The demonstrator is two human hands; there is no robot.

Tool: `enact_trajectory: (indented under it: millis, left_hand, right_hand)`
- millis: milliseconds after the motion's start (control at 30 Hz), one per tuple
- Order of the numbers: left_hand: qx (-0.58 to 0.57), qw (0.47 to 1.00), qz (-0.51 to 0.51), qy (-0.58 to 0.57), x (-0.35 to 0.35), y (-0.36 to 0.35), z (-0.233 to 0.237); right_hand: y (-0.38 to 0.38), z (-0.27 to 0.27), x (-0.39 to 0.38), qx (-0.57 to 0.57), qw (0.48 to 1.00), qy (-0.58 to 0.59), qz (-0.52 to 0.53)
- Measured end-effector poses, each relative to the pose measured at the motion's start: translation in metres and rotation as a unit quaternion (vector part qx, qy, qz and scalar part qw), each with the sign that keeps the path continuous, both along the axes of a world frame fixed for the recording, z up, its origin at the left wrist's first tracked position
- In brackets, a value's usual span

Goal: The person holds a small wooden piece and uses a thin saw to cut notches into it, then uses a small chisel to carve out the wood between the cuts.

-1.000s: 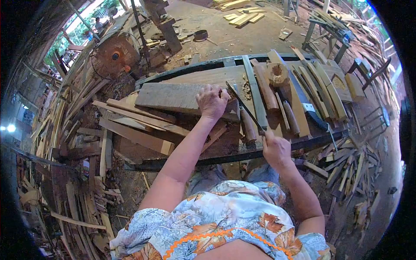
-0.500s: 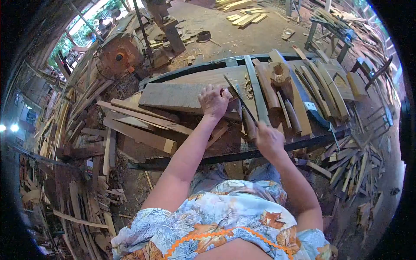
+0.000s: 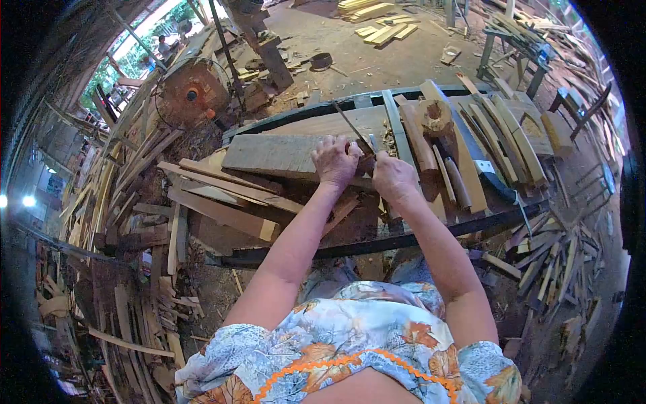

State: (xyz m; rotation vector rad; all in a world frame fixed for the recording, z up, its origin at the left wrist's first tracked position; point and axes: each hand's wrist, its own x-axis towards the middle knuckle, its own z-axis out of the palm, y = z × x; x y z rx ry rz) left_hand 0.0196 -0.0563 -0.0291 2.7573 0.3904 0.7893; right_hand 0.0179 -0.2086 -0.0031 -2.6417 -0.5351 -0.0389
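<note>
A thick, weathered wooden block [image 3: 262,153] lies on the workbench in front of me. At its right end my left hand [image 3: 334,160] is closed, fingers curled over a small dark reddish-brown wooden piece [image 3: 348,146] that is mostly hidden by them. My right hand [image 3: 396,178] grips the near end of a long, narrow dark file [image 3: 350,125]. The file slants away to the far left, passing right beside the left fingertips. Both hands are close together above the block's right end.
Right of my hands lie a long metal straightedge [image 3: 400,128], a hollowed wood block [image 3: 433,118], a black-handled handsaw [image 3: 494,180] and several wooden strips. Long boards [image 3: 222,213] lie at the left. Wood offcuts [image 3: 552,269] heap on the ground at right.
My right hand has pushed forward and left, sliding the file farther past the left fingers. The left hand keeps its hold at the block's end. The view has shifted slightly.
</note>
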Motion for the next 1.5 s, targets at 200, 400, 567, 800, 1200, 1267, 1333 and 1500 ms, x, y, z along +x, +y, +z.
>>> enact_trajectory:
  millis: [200,400,567,800,1200,1267,1333,1500]
  left_hand:
    - [-0.013,1.0,0.0,0.002,-0.005,-0.003,0.003]
    - [0.004,1.0,0.0,-0.007,-0.002,-0.001,-0.001]
    - [0.013,1.0,-0.015,-0.009,0.001,0.0,-0.003]
    - [-0.007,1.0,0.001,0.011,-0.001,-0.003,0.0]
    - [0.002,1.0,0.0,0.012,-0.001,0.0,0.0]
    - [0.008,1.0,-0.007,0.004,-0.001,0.0,-0.002]
    - [0.013,1.0,-0.003,0.012,-0.001,-0.001,0.0]
    - [0.01,1.0,0.002,0.014,-0.001,-0.002,-0.002]
  right_hand:
    - [-0.064,-0.019,-0.06,0.021,0.999,-0.021,0.02]
    - [-0.098,-0.017,-0.09,0.015,1.0,0.008,0.004]
    - [-0.027,-0.013,-0.012,0.028,0.999,-0.003,0.022]
    - [-0.016,-0.008,-0.007,0.026,0.999,-0.02,0.014]
    - [-0.073,-0.007,-0.052,0.019,0.999,-0.004,0.027]
    - [-0.034,-0.006,-0.012,0.024,0.999,-0.002,0.039]
    - [-0.007,-0.007,0.007,0.032,0.999,-0.003,0.037]
    - [-0.014,-0.014,0.0,0.047,0.999,0.005,0.021]
